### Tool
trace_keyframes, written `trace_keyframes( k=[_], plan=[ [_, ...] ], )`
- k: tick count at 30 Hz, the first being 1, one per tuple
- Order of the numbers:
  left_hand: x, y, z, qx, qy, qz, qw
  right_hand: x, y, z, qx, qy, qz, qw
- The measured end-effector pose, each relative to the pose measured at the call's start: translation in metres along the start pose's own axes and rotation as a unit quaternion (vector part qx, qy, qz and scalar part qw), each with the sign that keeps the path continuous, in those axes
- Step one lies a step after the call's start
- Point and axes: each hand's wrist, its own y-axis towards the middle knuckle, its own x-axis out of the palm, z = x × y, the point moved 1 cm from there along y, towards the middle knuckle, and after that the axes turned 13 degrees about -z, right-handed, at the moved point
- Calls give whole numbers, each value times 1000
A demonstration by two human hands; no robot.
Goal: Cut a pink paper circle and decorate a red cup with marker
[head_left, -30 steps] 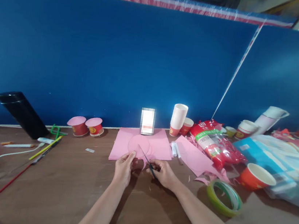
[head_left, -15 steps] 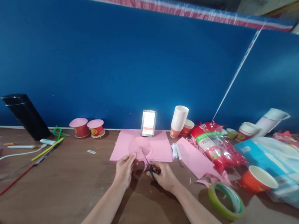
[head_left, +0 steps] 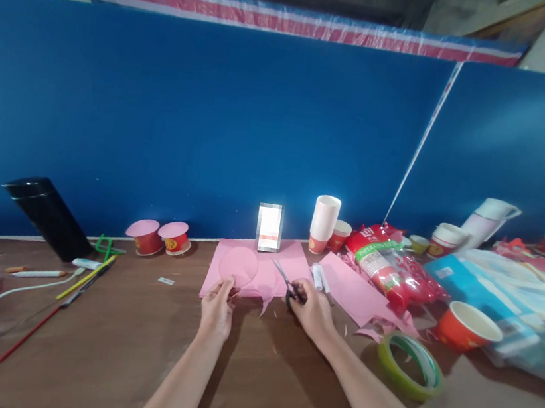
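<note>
Presently the left hand (head_left: 217,307) pinches a pink paper disc (head_left: 239,263) by its lower edge, near the centre of the frame and over the pink sheets (head_left: 296,255). Just right of centre, the right hand (head_left: 311,309) grips the scissors (head_left: 285,277), pointed toward the upper left and apart from the disc. A loosened pinch could drop the disc among like-coloured paper, and careless snipping might nick its rim. Reaching farther up the frame, the right hand might topple the stacked cups (head_left: 324,221) on the desk (head_left: 249,381).
</note>
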Motion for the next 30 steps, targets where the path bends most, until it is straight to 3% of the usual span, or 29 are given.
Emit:
trace_keyframes(
  k=[3, 8, 12, 15, 19, 21, 26, 30],
  plan=[
    [-1, 2, 2, -8, -32, -3, 999, -8, 5, 10, 44, -64, 16, 997],
    [1, 2, 11, -13, -85, -30, 996, -13, 7, 15, 30, -98, 30, 994],
    [9, -6, 23, -49, -137, -74, 987, -8, 0, 2, -16, -86, -41, 995],
    [14, -15, 34, -115, -220, -150, 957, -1, -11, -18, -56, -116, -106, 986],
    [5, -15, 50, -74, -270, -197, 940, 6, -24, -41, -62, -179, -156, 969],
    [-5, -8, 55, -47, -293, -183, 937, 7, -27, -46, -55, -204, -167, 963],
    [-25, 11, 50, -36, -287, -77, 954, 4, -29, -44, -68, -177, -156, 969],
    [-27, 15, 42, -41, -278, -62, 958, 4, -31, -45, -60, -184, -158, 968]
  ],
)
